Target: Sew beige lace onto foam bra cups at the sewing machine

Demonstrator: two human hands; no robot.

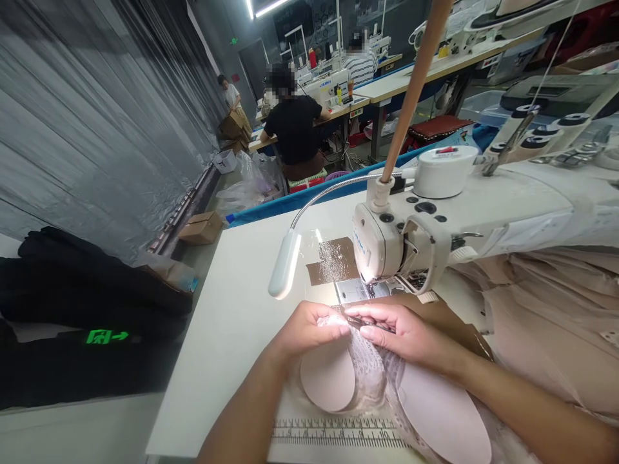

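Observation:
A pale pink bra (pixel 329 377) with smooth moulded cups and lace lies on the table in front of the sewing machine. My left hand (pixel 314 330) is closed, with thumb and fingers pinching the lace (pixel 365 361) near the top of the left cup. Close beside it, my right hand (pixel 399 332) is closed around small dark metal thread snips (pixel 358 320), their tips near the left fingers. The fingers partly cover the snips. The right cup (pixel 442 412) rests below my right forearm. Both hands are just in front of the needle area.
The white sewing machine (pixel 464 193) stands behind and right of my hands. A lit lamp (pixel 285 264) on a bendy neck hangs to the left. A printed ruler (pixel 338 435) runs along the front. Sheer beige fabric (pixel 551 303) is heaped at right. Other people sit at machines farther back.

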